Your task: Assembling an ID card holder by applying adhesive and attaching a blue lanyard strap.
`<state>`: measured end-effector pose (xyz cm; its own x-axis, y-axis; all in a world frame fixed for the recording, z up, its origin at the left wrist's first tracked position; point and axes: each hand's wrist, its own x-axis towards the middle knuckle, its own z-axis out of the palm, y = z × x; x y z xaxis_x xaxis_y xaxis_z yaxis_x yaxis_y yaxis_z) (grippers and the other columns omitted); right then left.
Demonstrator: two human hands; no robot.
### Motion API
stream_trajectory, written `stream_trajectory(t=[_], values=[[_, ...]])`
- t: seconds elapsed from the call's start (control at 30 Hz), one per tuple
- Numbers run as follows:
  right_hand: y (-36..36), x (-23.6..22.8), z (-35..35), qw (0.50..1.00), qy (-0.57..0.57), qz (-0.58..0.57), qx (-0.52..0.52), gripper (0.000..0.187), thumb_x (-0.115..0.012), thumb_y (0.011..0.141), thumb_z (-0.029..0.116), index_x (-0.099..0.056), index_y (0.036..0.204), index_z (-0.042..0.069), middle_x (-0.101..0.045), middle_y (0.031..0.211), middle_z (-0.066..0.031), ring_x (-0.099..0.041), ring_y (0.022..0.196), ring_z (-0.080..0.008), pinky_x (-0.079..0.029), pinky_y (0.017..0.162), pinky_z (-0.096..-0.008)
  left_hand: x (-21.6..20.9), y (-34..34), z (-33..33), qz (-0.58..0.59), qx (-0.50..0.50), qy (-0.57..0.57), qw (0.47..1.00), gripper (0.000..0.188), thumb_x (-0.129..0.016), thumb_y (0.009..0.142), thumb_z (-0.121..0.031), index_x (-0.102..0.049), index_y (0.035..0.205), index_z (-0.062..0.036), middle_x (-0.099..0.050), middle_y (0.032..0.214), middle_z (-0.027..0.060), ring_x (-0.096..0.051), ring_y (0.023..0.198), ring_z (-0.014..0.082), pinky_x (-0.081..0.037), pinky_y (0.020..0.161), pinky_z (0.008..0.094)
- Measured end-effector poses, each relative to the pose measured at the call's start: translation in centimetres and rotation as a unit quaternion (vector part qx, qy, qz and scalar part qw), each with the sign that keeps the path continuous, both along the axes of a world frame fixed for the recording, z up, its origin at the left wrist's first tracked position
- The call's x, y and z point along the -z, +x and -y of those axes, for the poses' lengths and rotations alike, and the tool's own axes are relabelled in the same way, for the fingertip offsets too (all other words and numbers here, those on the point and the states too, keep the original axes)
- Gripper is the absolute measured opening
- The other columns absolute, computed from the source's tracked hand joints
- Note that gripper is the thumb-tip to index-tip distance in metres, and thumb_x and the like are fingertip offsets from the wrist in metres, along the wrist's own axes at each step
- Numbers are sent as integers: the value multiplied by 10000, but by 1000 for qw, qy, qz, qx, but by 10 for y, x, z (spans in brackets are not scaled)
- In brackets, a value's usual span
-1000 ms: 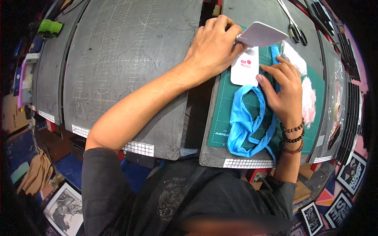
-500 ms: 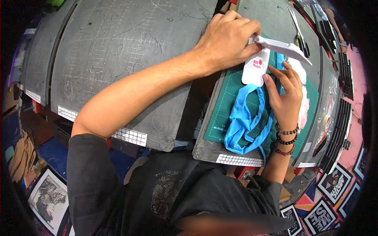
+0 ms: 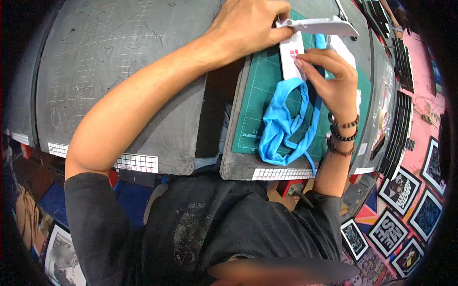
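A white plastic folding stand, apparently a phone stand, has a red printed mark on its lower plate. My left hand grips it near the hinge, and the other plate sticks out to the right. Against the printed face, the thumb and fingertips of my right hand are pinched together; whatever lies between them is too small to tell. Just below the stand a bunched blue cloth strip lies on a green cutting mat. Beaded bracelets circle my right wrist.
Grey work boards stand side by side with a dark gap between them. White crumpled material lies beyond my right hand. Clear plastic and a tape roll are at the right. Framed prints lie at the lower right.
The stand's printed plate has turned and looks narrower. My right fingertips have moved from its right edge onto the printed mark and closed into a pinch. The whole view has shifted slightly.
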<state>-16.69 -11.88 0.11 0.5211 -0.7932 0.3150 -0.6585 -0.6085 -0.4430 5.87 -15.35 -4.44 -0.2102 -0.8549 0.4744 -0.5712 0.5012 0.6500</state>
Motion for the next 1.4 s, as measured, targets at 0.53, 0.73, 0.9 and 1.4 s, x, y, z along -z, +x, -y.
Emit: stream_trajectory(t=[0.53,0.73,0.9,1.4], values=[[5,-15,16,992,110,-65,-11,188,-829,850,224,-820,953,67,-730,825,-51,-677,720,-134,-508,671,-263,4,0,4,7,5,-7,1000,253,-746,823,-227,-717,942,-6,-684,879,225,-646,930,384,-517,837,476],[13,-20,11,985,160,-64,17,156,-819,883,122,-806,969,-7,-735,870,-46,-644,807,-91,-491,741,-239,3,0,3,13,1,-4,1000,264,-743,837,-230,-708,944,9,-671,884,251,-645,918,382,-526,812,476],[11,-18,10,987,139,-75,19,177,-823,883,141,-808,986,-2,-730,876,-42,-644,806,-88,-487,732,-232,5,-1,3,19,-2,-2,1000,269,-748,839,-233,-704,942,11,-664,881,246,-643,913,379,-525,801,472],[11,-8,4,988,140,-35,47,160,-797,899,123,-807,1015,13,-742,957,-42,-675,837,-90,-539,762,-232,7,-1,2,-4,8,-6,1000,262,-755,838,-224,-704,936,13,-690,861,208,-632,926,359,-521,812,467]])
